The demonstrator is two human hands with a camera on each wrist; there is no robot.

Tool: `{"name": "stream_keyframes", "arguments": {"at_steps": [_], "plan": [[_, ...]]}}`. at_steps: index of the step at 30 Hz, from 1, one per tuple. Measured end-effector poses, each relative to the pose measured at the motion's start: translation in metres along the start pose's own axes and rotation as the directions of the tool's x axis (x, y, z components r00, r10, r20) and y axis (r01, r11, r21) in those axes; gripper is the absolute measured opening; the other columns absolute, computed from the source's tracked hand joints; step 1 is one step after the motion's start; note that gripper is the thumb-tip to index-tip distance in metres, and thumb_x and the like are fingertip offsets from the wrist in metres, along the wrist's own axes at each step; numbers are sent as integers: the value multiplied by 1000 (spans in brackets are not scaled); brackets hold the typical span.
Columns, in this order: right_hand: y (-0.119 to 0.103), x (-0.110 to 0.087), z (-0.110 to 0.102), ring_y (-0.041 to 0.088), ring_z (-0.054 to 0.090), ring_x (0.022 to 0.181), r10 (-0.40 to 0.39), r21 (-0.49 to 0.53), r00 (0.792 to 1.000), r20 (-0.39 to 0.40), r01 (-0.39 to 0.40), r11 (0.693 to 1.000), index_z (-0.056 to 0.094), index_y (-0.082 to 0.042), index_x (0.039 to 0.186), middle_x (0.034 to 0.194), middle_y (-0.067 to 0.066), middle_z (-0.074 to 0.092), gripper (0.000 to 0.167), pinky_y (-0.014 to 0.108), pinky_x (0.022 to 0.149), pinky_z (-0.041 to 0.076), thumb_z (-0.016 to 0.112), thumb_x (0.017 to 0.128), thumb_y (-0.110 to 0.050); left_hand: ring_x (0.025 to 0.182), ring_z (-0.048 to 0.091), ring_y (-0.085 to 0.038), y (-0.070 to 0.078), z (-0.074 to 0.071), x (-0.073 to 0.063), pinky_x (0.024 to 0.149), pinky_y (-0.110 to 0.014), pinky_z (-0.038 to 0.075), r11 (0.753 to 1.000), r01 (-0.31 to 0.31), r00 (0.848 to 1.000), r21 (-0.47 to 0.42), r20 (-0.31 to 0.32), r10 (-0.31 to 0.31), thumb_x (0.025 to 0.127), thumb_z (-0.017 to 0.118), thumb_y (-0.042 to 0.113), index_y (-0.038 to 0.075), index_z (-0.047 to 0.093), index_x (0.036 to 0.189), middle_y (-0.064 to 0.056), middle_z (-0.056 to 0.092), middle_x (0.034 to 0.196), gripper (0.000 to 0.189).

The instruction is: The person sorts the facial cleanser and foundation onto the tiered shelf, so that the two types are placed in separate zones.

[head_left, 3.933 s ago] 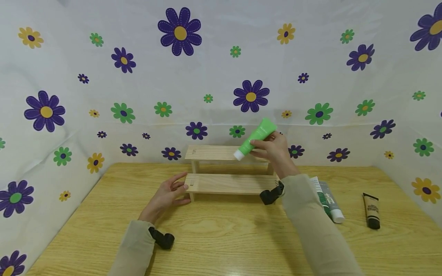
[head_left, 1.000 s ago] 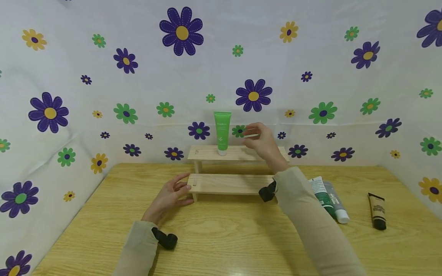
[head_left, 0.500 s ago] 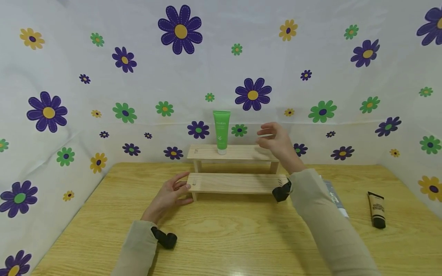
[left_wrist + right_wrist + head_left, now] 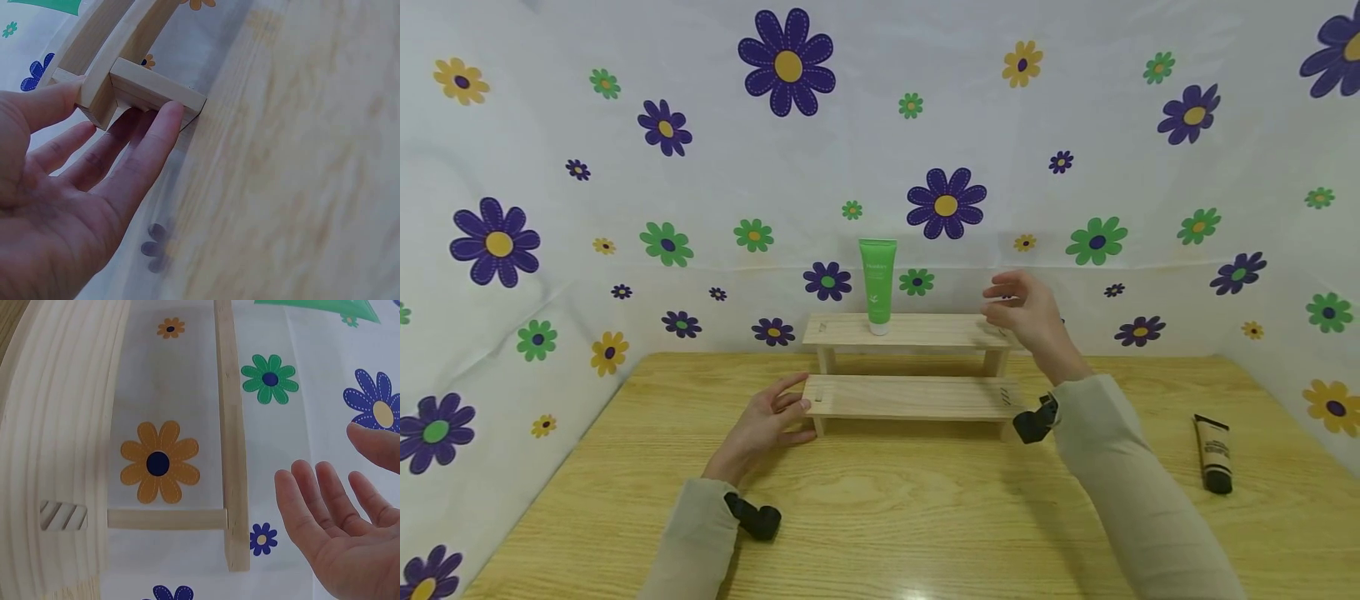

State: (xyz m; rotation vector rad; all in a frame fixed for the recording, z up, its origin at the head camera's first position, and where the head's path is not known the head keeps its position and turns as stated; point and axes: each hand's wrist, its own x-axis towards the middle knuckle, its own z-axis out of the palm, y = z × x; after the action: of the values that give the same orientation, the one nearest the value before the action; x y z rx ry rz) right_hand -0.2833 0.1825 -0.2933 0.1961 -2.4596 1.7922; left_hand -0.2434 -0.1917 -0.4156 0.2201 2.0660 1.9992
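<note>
A two-step wooden shelf (image 4: 917, 396) stands on the table. My left hand (image 4: 760, 429) holds its left end; in the left wrist view the thumb (image 4: 59, 103) lies at the board's edge and the fingers (image 4: 153, 140) reach round by the leg. On the upper step, left of its middle, a light green squeeze tube (image 4: 877, 283) stands upright on its white cap. My right hand (image 4: 1033, 317) hovers by the right end of the upper step, fingers loosely bent, holding nothing. In the right wrist view, that hand is apart from the boards.
A beige squeeze tube with a black cap (image 4: 1213, 454) lies on the wood-grain table (image 4: 850, 517) at the right. The right sleeve (image 4: 1138, 475) covers part of the table beside it. A white flower-print sheet (image 4: 850, 150) encloses the back and sides.
My right hand has stood the green tube on the upper step, let it go and drawn away to the right. The right sleeve now hides two other tubes. My left hand has stayed put.
</note>
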Motion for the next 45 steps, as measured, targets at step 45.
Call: {"name": "stream_keyframes", "arguments": {"at_steps": [45], "plan": [[45,-23,-49,4,57,94,22,-27,997,-74,-24,999,34,11,145,135,28,49,53,17,86,56,60,100,-1,129,49,-47,-1,-1,1,93,-47,57,1000,-4,1000,8,5,4,108,45,3,0,20,161,-35,38,147,58]]}}
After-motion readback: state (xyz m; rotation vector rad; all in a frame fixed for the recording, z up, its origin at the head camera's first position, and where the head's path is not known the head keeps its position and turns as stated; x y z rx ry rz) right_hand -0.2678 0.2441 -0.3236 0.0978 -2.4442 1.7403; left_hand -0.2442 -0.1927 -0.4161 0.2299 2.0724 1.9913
